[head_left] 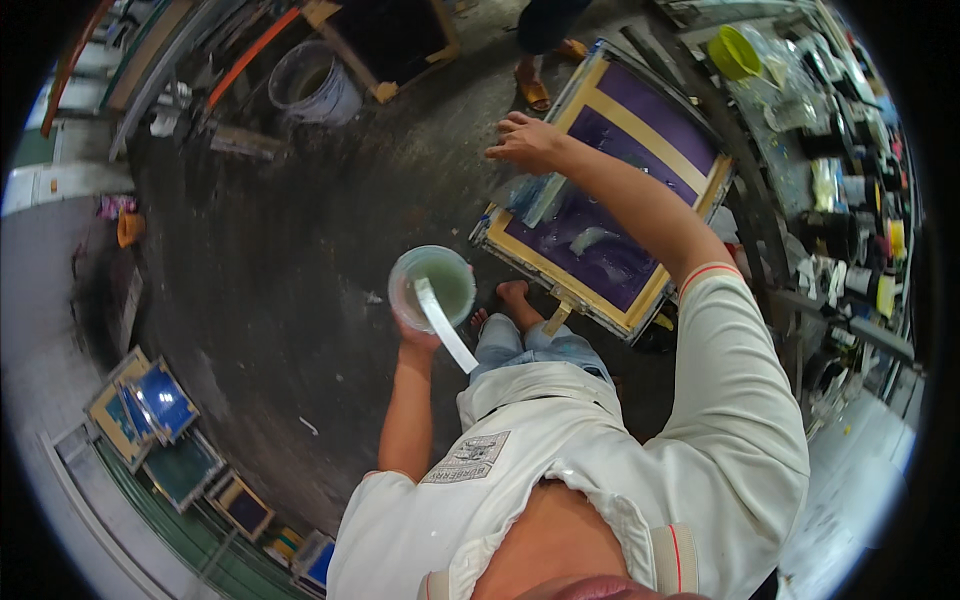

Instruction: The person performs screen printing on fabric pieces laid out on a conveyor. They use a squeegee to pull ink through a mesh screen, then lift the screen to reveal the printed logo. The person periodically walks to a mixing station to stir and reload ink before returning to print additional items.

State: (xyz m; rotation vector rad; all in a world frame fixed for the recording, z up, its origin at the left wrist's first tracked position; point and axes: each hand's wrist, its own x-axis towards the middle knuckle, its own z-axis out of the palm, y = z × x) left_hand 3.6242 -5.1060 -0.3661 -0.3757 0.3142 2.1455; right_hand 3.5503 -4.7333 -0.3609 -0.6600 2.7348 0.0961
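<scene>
My left hand (418, 338) is closed around the lower side of a round plastic tub (398, 290), out in front of my waist. Pale greenish liquid fills much of it. A white flat strip (445, 325) leans in the tub, its free end sticking out over the rim toward me. My right hand (527, 143) reaches out over the far left edge of a screen-printing frame (640, 200), fingers apart, with nothing visible in them. Wet streaks and a pale blob lie on the purple mesh. Below this hand, a clear bluish blade-like piece (543, 200) rests at the frame's left edge.
On the right, a cluttered bench holds a yellow-green bowl (733, 53), plastic bags and several bottles. A white bucket (315, 85) and a dark framed screen (385, 40) stand far left. Another person's sandalled foot (532, 88) is beyond the frame. Several screens (160, 400) lean at lower left.
</scene>
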